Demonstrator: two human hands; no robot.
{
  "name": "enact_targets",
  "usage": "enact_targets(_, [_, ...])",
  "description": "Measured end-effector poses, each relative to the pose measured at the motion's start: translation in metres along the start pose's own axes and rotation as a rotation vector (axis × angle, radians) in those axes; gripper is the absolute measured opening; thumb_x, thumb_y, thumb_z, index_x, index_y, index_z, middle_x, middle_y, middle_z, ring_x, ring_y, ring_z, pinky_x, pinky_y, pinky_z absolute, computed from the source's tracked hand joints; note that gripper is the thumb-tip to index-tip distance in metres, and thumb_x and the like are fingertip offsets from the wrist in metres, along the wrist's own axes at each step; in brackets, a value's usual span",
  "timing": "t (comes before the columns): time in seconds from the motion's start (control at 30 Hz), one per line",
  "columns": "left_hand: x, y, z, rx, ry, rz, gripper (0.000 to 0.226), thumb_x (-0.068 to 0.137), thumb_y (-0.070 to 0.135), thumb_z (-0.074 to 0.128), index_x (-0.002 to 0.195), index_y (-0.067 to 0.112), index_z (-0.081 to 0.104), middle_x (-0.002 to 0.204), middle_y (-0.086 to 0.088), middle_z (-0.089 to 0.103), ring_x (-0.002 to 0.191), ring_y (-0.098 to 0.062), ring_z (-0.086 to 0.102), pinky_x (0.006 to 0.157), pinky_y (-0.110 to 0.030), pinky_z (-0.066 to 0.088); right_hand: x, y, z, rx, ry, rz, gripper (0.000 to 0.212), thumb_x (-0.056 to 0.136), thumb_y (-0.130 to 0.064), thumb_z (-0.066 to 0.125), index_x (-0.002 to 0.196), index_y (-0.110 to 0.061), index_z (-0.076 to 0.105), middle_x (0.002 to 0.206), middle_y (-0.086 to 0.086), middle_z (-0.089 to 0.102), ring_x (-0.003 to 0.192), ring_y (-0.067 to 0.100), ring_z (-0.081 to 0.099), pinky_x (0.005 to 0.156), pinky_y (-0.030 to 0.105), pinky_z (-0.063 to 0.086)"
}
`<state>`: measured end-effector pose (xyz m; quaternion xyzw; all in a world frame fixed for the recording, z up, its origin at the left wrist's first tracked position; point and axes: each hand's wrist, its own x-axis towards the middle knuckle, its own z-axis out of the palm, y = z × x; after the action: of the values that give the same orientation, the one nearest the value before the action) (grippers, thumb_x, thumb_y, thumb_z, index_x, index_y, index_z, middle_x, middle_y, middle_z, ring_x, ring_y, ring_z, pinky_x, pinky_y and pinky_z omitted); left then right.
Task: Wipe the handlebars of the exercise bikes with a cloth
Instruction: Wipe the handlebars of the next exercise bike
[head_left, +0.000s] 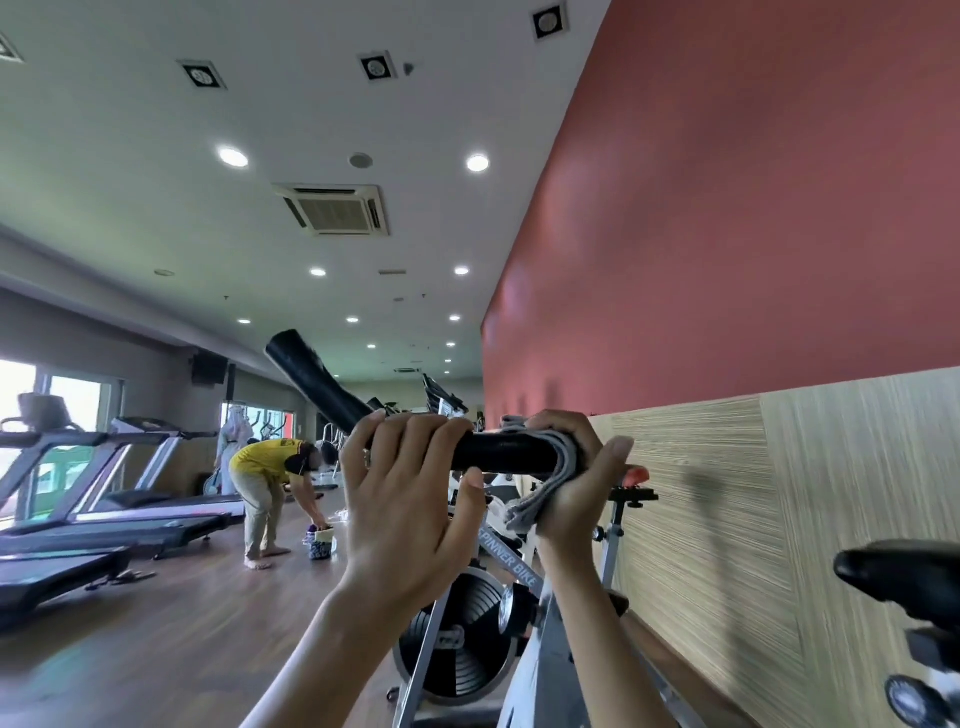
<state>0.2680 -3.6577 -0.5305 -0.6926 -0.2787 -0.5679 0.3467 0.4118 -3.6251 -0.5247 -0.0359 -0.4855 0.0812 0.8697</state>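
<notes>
Handlebar (498, 452): a black, matte, round tube, seen at centre frame, slightly below the middle. It runs level between both hands, then bends up and left to a blunt, flat-cut end.

Cloth (550, 483): grey, soft and folded in several layers. It is wrapped over the bar's right-hand part, and its loose ribbed edges hang below.

Right hand (582, 467): curled round the cloth and the bar beneath it, fingers over the top and thumb raised on the right side. The cloth is clamped against the tube.

Left hand (410, 488): closed round the bare bar just left of the cloth, four fingers hooked over the top and the thumb pressed up from below.

Bike frame (506, 558): white painted metal, lettered "SPINNER BIKE", sloping down beneath the hands. A dark disc flywheel (457, 639) with concentric grooves is seen at lower centre.

A second black padded part (904, 577) is seen at the lower right edge, blurred.

Right half of frame: a dull red wall (727, 208) above a pale panel (779, 519) with fine streaked grain.

Left of frame: grey treadmills (130, 493) in a row on a brown plank floor (182, 649). A person in a yellow shirt (270, 478) is bent over a small bag (321, 543) on the floor.

Upper frame: a white ceiling with round lights and a square vent (335, 210).
</notes>
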Motion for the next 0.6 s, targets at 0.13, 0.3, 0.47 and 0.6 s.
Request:
enact_targets(0.13, [0.001,-0.003,-0.009,-0.019,-0.056,0.024,0.045,0.091,0.033,0.032,0.119,0.015,0.062,0.110,0.003,0.063,0.108,-0.017,0.049,0.109,-0.034,0.021,0.016,-0.003,-0.008,-0.083,-0.045,0.135,0.089,0.080,-0.085,0.031,0.072,-0.003,0.064,0.056,0.003,0.063,0.046,0.018,0.061,0.046,0.020,0.048])
enact_targets(0.3, [0.007,-0.034,-0.025,0.105,-0.136,0.231,0.047,0.095,0.031,0.031,0.123,0.013,0.063,0.115,-0.003,0.066,0.112,-0.022,0.054,0.106,-0.040,0.028,-0.004,-0.024,0.014,-0.857,-0.005,-0.294,0.061,0.102,-0.048,0.023,0.075,-0.012,0.065,0.063,-0.001,0.062,0.058,0.014,0.055,0.057,0.033,0.048])
enact_targets(0.47, [0.026,-0.088,-0.046,0.222,-0.088,0.131,0.050,0.098,0.031,0.025,0.118,0.016,0.068,0.133,-0.009,0.060,0.135,-0.027,0.041,0.117,-0.051,0.011,-0.023,-0.025,0.056,-1.374,-0.237,-0.727,0.073,0.097,-0.066,0.015,0.073,-0.017,0.064,0.068,-0.002,0.061,0.066,0.020,0.053,0.068,0.034,0.042])
enact_targets(0.6, [0.026,-0.099,-0.047,0.158,-0.108,0.225,0.047,0.097,0.027,0.027,0.122,0.017,0.065,0.130,-0.005,0.059,0.138,-0.028,0.037,0.119,-0.049,0.015,-0.015,-0.026,0.030,-1.244,-0.192,-0.800,0.070,0.100,-0.060,0.015,0.079,-0.018,0.067,0.071,-0.003,0.064,0.065,0.019,0.058,0.065,0.030,0.043])
